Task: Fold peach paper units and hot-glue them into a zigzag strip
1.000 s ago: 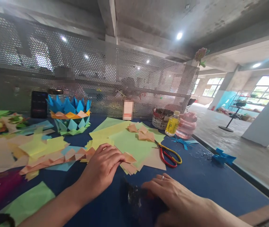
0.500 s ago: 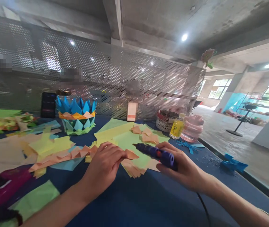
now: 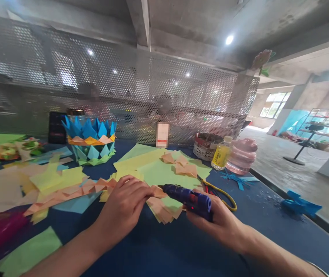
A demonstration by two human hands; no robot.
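My right hand [image 3: 220,222] is wrapped round a purple glue gun [image 3: 188,195], whose nozzle points left at a folded orange paper piece [image 3: 158,191]. My left hand [image 3: 124,204] lies palm down on that piece with its fingers curled over the edge, pressing it onto a stack of orange paper [image 3: 164,207]. A chain of joined orange triangles [image 3: 74,190] runs left from under this hand across the blue table [image 3: 164,246].
Green and yellow sheets [image 3: 158,169] lie behind the hands, with small orange folds [image 3: 183,165] on them. Red and yellow scissors [image 3: 220,192] lie just right of the gun. A blue paper crown bowl [image 3: 91,140], a woven basket [image 3: 206,145], a yellow bottle [image 3: 221,154] and a pink jar [image 3: 241,156] stand further back.
My right hand picked the glue gun up from the near table edge and brought its nozzle to the orange piece. My left hand stayed on the paper.
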